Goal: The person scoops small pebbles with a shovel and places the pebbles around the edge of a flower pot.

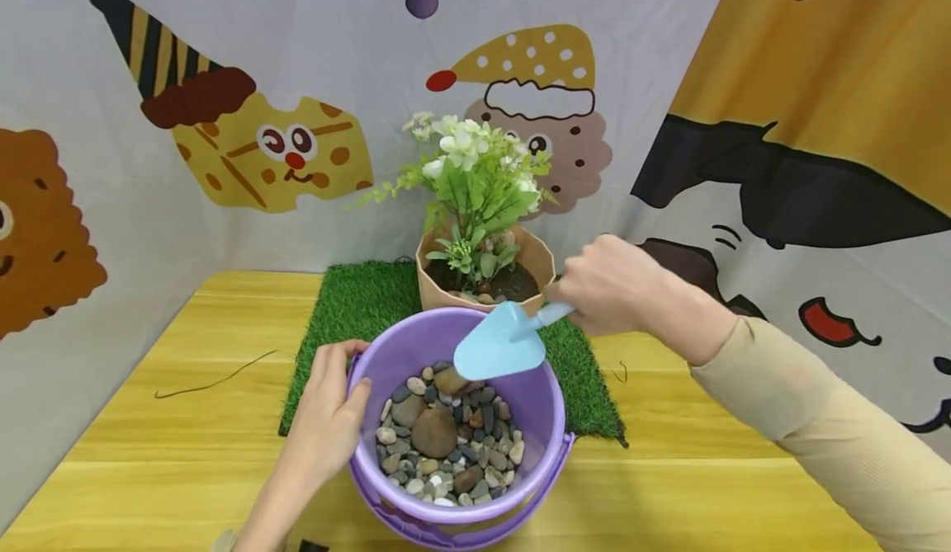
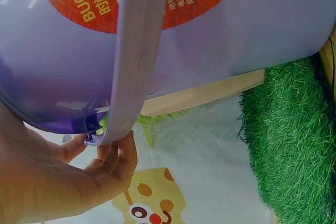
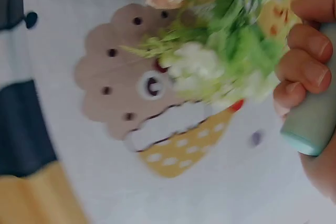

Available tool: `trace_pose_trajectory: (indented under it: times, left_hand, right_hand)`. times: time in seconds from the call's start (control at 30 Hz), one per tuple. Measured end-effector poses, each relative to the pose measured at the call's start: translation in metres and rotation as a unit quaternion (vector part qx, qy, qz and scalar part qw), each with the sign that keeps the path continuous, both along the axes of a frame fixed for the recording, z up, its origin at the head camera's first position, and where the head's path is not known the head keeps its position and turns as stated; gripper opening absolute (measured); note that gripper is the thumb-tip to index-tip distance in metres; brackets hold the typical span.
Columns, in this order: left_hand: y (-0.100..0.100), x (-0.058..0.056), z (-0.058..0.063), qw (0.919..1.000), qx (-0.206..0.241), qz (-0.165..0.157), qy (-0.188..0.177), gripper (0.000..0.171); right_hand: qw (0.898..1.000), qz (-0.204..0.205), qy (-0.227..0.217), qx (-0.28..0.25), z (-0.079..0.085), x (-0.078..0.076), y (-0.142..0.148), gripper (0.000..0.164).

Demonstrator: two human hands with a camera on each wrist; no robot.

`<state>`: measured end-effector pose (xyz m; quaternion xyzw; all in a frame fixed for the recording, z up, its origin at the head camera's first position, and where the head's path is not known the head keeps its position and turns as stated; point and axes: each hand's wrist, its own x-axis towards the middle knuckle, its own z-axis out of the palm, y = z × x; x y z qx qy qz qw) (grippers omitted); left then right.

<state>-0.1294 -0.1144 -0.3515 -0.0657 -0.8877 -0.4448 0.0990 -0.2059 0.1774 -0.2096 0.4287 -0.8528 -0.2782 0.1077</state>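
A purple bucket (image 1: 541, 408) stands at the centre of the head view, with pebbles (image 1: 486, 457) and a few larger stones across its bottom. My left hand (image 1: 323, 420) grips its left rim; in the left wrist view, the thumb and fingers close round the edge beside the bucket's handle (image 2: 137, 51). Above the far right part of the opening is a light blue trowel (image 1: 501, 346), its blade pointing left and down. My right hand (image 1: 612, 284) holds the trowel by its handle, and the right wrist view shows fingers curled around the handle end (image 3: 310, 127).
Behind the bucket, a tan pot (image 1: 429, 280) holds a leafy plant with white flowers (image 1: 464, 152). A green turf mat (image 1: 364, 296) lies under the pot on the yellow wooden table (image 1: 186, 453). Thin dark wires lie to either side. A cartoon-printed cloth (image 1: 319, 32) hangs behind.
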Motion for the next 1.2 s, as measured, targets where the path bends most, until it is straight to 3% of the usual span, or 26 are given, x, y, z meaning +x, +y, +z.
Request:
trace_pose_trajectory:
  times: [0.13, 0.33, 0.6, 0.77, 0.9, 0.97, 1.13, 1.2]
  left_hand:
    - [0.0, 0.0, 0.0, 1.0, 0.0, -0.001, -0.002, 0.036]
    - [0.0, 0.0, -0.001, 1.0, 0.001, -0.002, -0.009, 0.036]
    - [0.0, 0.0, 0.0, 1.0, -0.002, 0.001, -0.006, 0.037]
    - [0.0, -0.001, 0.0, 1.0, -0.002, 0.002, -0.007, 0.037]
    - [0.001, -0.001, 0.001, 0.9999, -0.001, 0.006, -0.008, 0.037]
    - [0.002, -0.001, 0.001, 0.9999, -0.001, 0.011, -0.01, 0.037]
    - [0.003, 0.0, 0.001, 0.9996, 0.0, 0.023, -0.017, 0.036]
    - [0.003, 0.001, 0.001, 0.9995, 0.001, 0.025, -0.02, 0.036]
  right_hand:
    - [0.995, 0.064, 0.045, 0.068, -0.012, 0.011, -0.025, 0.013]
    - [0.97, 0.139, 0.121, 0.157, -0.028, 0.019, -0.044, 0.031]
    - [0.941, 0.146, 0.16, 0.259, -0.039, 0.024, -0.061, 0.039]
    - [0.929, 0.17, 0.166, 0.283, -0.051, 0.033, -0.072, 0.039]
    - [0.936, 0.161, 0.149, 0.277, -0.061, 0.034, -0.07, 0.038]
    - [0.945, 0.15, 0.126, 0.262, -0.065, 0.033, -0.068, 0.035]
    - [0.955, 0.159, 0.086, 0.235, -0.077, 0.027, -0.063, 0.015]
    - [0.964, 0.164, 0.061, 0.199, -0.084, 0.023, -0.063, 0.01]
